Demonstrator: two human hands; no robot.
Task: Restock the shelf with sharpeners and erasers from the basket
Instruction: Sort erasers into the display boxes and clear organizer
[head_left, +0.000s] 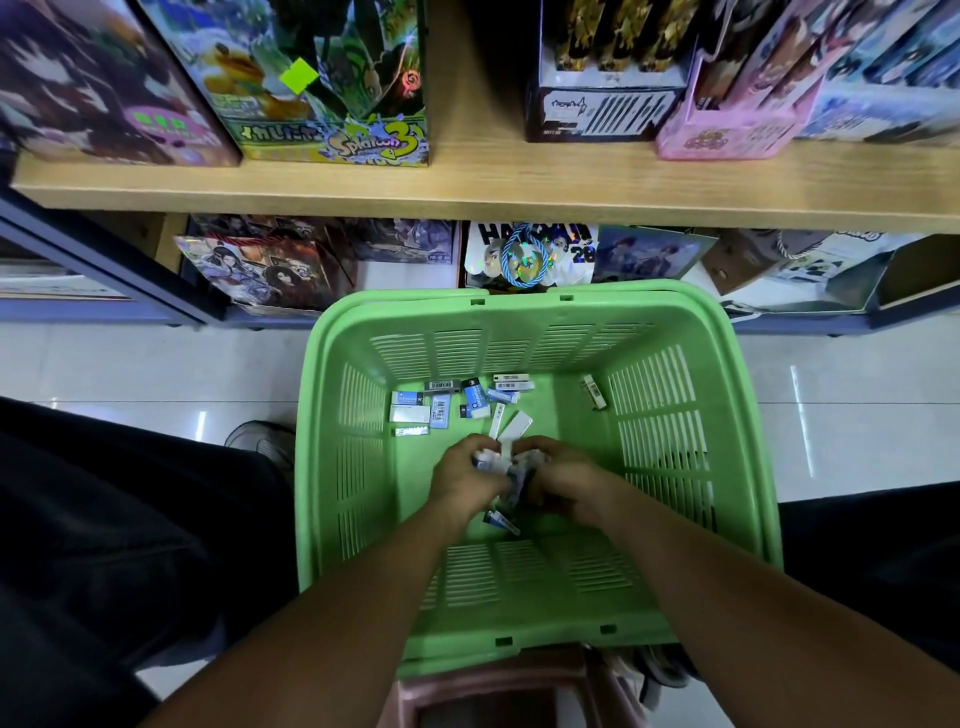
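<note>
Wooden shelf (519, 192) of boxed merch up top, green basket (737, 395) below, left hand (465, 480) and right hand (563, 475) pressed together, clutching a bunch of erasers (506, 460).

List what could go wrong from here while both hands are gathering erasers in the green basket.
1. The left hand and right hand clutch a loose bundle of erasers together; one may slip out when lifted, as the eraser under the wrists suggests.
2. Small pieces could catch in or pass through the slots of the basket.
3. The lone eraser near the right wall may get overlooked.
</note>
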